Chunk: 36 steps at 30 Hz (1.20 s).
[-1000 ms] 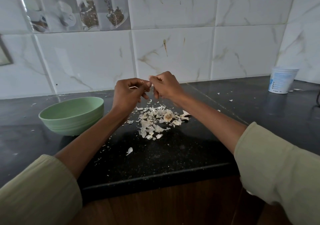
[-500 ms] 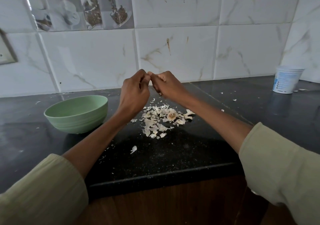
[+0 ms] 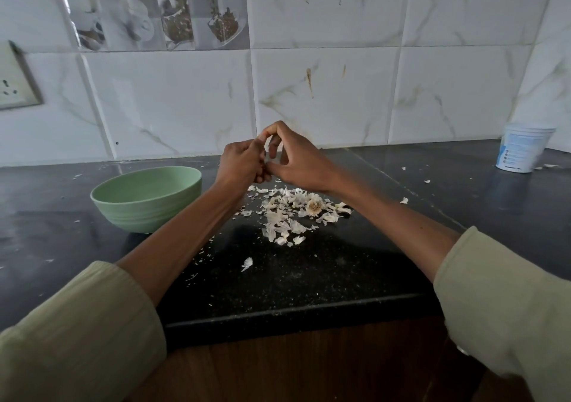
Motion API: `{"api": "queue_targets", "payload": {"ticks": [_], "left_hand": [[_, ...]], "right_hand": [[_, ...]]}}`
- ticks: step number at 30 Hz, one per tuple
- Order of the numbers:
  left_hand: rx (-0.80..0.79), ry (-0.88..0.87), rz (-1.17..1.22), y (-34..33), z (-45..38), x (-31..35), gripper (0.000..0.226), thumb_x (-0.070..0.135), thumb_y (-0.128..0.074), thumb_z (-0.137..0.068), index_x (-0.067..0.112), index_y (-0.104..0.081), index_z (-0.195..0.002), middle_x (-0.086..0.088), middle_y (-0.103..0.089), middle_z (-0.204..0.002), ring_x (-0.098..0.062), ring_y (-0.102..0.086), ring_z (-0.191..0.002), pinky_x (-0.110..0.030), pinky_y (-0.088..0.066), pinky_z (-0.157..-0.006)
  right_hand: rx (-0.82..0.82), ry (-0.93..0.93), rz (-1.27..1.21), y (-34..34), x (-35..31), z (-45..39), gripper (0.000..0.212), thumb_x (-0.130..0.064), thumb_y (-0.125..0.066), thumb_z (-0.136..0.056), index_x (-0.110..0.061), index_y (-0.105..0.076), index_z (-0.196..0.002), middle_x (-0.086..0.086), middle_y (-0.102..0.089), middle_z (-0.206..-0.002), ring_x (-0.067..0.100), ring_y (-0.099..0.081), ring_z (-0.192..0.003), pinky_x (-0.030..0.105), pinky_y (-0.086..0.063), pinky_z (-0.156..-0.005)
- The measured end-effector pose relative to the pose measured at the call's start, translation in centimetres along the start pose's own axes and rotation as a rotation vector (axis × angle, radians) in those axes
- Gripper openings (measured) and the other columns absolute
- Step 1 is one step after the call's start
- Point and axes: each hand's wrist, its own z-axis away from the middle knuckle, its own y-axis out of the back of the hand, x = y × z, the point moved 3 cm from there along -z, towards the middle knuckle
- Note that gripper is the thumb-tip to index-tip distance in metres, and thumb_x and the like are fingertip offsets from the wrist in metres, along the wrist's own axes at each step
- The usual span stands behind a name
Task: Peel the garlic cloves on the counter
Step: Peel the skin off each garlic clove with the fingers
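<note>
Black speckled counter under marble-veined white wall tiles.

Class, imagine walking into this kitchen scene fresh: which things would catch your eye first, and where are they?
First, the left hand and right hand meeting above the black counter, working at something too small to see. Below them lies a heap of garlic skins; a green bowl sits to its left.
</note>
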Motion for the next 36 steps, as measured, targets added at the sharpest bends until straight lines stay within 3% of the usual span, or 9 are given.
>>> {"api": "queue_targets", "payload": {"ticks": [5,11,14,18,22,27,30,33,36], "left_hand": [[0.085,0.061,0.218,0.3,-0.1,-0.4,0.050,0.047,-0.062,-0.103,0.011,-0.057,-0.070,0.001,-0.057,-0.047,-0.010,-0.059,-0.046,-0.026,-0.058,-0.057],[0.119,0.133,0.251,0.6,-0.3,-0.6,0.059,0.055,-0.057,-0.104,0.012,-0.050,-0.063,0.002,-0.049,-0.043,-0.012,-0.054,-0.043,-0.042,-0.065,-0.081],[0.089,0.139,0.283,0.2,0.0,-0.3,0.056,0.048,-0.054,-0.107,0.008,-0.057,-0.067,-0.001,-0.057,-0.048,-0.011,-0.060,-0.045,-0.035,-0.065,-0.072],[0.075,0.137,0.323,-0.3,0.3,-0.2,0.049,0.040,-0.053,-0.109,0.004,-0.069,-0.081,-0.009,-0.076,-0.071,-0.020,-0.078,-0.070,-0.034,-0.065,-0.067],[0.064,0.145,0.375,-0.6,0.6,0.2,0.044,0.031,-0.048,-0.112,0.002,-0.067,-0.085,-0.004,-0.076,-0.068,-0.018,-0.077,-0.066,-0.034,-0.065,-0.062],[-0.008,0.111,0.394,-0.9,0.6,0.2,0.040,0.025,-0.046,-0.113,-0.003,-0.068,-0.093,-0.007,-0.079,-0.085,-0.025,-0.080,-0.078,-0.035,-0.065,-0.068],[-0.074,0.077,0.416,-1.1,0.9,0.6,0.040,0.017,-0.040,-0.115,-0.004,-0.069,-0.096,-0.009,-0.081,-0.086,-0.025,-0.080,-0.085,-0.038,-0.067,-0.078],[-0.141,0.082,0.463,-1.0,0.7,0.5,0.033,0.010,-0.038,-0.115,-0.011,-0.063,-0.119,-0.020,-0.079,-0.101,-0.028,-0.079,-0.096,-0.040,-0.066,-0.082],[-0.174,0.098,0.481,-1.1,0.7,0.4,0.032,0.005,-0.038,-0.114,-0.010,-0.051,-0.139,-0.019,-0.078,-0.100,-0.029,-0.079,-0.095,-0.035,-0.065,-0.077]], "right_hand": [[0.126,0.038,0.022,0.4,-0.4,-0.1,0.046,-0.039,-0.076,-0.079,-0.027,-0.052,-0.118,-0.003,-0.056,-0.098,0.000,-0.047,-0.063,0.025,-0.040,-0.062],[0.108,0.060,0.020,-0.5,-1.2,0.1,0.027,-0.032,-0.074,-0.082,-0.024,-0.058,-0.103,0.002,-0.057,-0.090,0.005,-0.043,-0.065,0.030,-0.041,-0.063],[0.109,0.017,-0.062,-0.9,-1.3,0.0,0.020,-0.027,-0.069,-0.094,-0.020,-0.057,-0.107,0.004,-0.060,-0.086,0.002,-0.047,-0.063,0.025,-0.043,-0.064],[0.143,0.021,-0.089,-0.6,-1.0,0.0,0.018,-0.024,-0.069,-0.098,-0.015,-0.059,-0.109,-0.001,-0.060,-0.080,0.001,-0.050,-0.062,0.018,-0.043,-0.063],[0.202,0.076,0.009,-0.3,-0.6,-0.1,0.026,-0.035,-0.082,-0.087,-0.023,-0.065,-0.103,-0.002,-0.063,-0.081,0.004,-0.055,-0.068,0.035,-0.053,-0.066],[0.325,0.097,0.087,0.6,-0.2,-0.4,0.020,-0.036,-0.086,-0.081,-0.029,-0.072,-0.094,-0.009,-0.063,-0.083,0.002,-0.054,-0.072,0.037,-0.053,-0.065],[0.359,0.118,0.160,0.9,0.0,-0.4,0.019,-0.032,-0.089,-0.080,-0.028,-0.076,-0.094,-0.011,-0.059,-0.090,0.000,-0.049,-0.081,0.019,-0.042,-0.068],[0.343,0.145,0.186,1.2,-0.1,-0.4,0.017,-0.028,-0.090,-0.078,-0.026,-0.077,-0.090,-0.010,-0.058,-0.092,0.002,-0.049,-0.087,0.013,-0.040,-0.070],[0.304,0.148,0.169,1.4,0.0,-0.4,0.014,-0.022,-0.088,-0.080,-0.023,-0.074,-0.084,-0.010,-0.063,-0.085,0.007,-0.053,-0.077,0.024,-0.047,-0.067]]}}
